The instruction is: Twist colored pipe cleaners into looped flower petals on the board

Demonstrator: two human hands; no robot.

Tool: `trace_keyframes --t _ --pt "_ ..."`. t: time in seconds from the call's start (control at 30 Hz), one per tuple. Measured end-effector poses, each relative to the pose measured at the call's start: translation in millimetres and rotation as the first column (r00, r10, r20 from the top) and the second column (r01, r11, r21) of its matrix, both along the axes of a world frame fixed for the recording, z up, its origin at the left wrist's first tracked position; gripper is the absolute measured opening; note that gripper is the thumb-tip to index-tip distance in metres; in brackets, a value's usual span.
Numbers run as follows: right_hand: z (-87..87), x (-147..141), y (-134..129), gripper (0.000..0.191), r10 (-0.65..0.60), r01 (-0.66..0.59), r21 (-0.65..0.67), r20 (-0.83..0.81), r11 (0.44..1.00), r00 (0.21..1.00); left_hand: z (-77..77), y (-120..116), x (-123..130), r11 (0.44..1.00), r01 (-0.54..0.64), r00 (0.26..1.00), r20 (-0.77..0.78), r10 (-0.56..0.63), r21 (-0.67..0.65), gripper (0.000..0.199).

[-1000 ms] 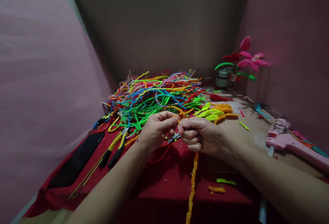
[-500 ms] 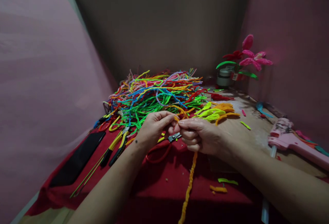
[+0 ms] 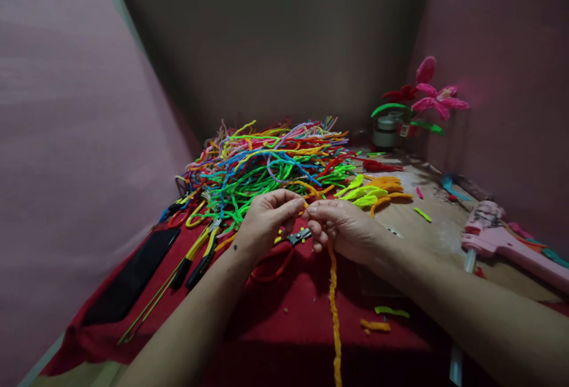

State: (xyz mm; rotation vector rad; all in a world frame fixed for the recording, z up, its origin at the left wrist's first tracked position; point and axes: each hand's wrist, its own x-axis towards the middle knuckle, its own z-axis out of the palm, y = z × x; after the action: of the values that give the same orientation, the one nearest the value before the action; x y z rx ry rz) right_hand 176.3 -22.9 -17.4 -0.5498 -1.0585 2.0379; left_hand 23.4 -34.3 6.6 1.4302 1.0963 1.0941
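Note:
Between the fingertips of both hands is an orange pipe cleaner (image 3: 335,310), whose long tail hangs below my right hand past the table's front edge. My left hand (image 3: 274,216) pinches its upper end between thumb and forefinger. Close against it, my right hand (image 3: 340,224) pinches the same piece, its other fingers curled. The exact shape of the held end is mostly hidden by the fingers. Beneath the hands lie scissors (image 3: 272,274) with red handles, their dark pivot showing. Behind them, yellow-green and orange petal-like pieces (image 3: 367,192) rest on the table.
A large heap of coloured pipe cleaners (image 3: 267,162) lies at the back. Pliers (image 3: 204,256) and a black phone (image 3: 133,274) are on the red cloth (image 3: 284,328) at left. A pink glue gun (image 3: 484,233) stands at right, before pink pipe-cleaner flowers (image 3: 438,101). Short offcuts (image 3: 376,325) lie in front.
My right hand has turned slightly and its lower fingers have loosened a little. The hanging orange tail has swung to the right at its lower end. Both hands stay close together.

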Motion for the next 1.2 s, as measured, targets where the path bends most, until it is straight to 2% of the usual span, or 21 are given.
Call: trace_keyframes --t 0.13,0.33,0.47,0.57,0.7,0.8,0.93,1.07,1.2 --pt "1.5 0 -1 0.010 0.004 -0.005 -0.016 -0.011 1.000 1.000 1.3 0 -1 1.000 0.006 0.999 -0.032 -0.006 0.012 0.021" --pt "2.5 1 -2 0.006 0.072 -0.074 -0.078 -0.026 0.994 0.997 8.3 -3 0 1.000 -0.018 0.993 -0.117 0.020 0.013 0.020" --pt "3.4 1 -2 0.006 0.053 -0.051 -0.063 0.019 0.997 0.998 12.1 -5 3 0.999 -0.039 0.977 -0.210 0.046 0.038 0.018" --pt "3.6 0 -3 0.007 0.006 -0.005 -0.014 0.085 1.000 0.996 11.8 -6 3 0.996 -0.022 0.956 -0.290 0.047 0.091 0.016" --pt "4.3 -2 -7 0.010 -0.135 0.108 0.140 0.207 0.984 0.969 6.2 -4 2 0.991 0.015 0.929 -0.369 0.037 0.135 0.013" --pt "5.1 -4 -11 0.012 -0.199 0.134 0.240 0.273 0.961 0.941 3.6 -3 3 0.982 -0.037 0.912 -0.396 0.108 0.184 0.012" --pt "5.5 -5 -14 0.014 -0.205 0.137 0.267 0.248 0.954 0.947 8.0 -4 1 0.989 -0.088 0.921 -0.369 0.128 0.123 0.018" --pt "6.1 -4 -13 0.014 -0.190 0.159 0.167 0.187 0.973 0.964 12.5 -4 -5 0.998 -0.017 0.970 -0.243 0.031 0.059 0.021" --pt "5.7 -4 -10 0.011 -0.122 0.110 0.096 0.127 0.989 0.984 11.7 -3 -6 0.998 0.045 0.981 -0.191 -0.038 0.031 0.017"
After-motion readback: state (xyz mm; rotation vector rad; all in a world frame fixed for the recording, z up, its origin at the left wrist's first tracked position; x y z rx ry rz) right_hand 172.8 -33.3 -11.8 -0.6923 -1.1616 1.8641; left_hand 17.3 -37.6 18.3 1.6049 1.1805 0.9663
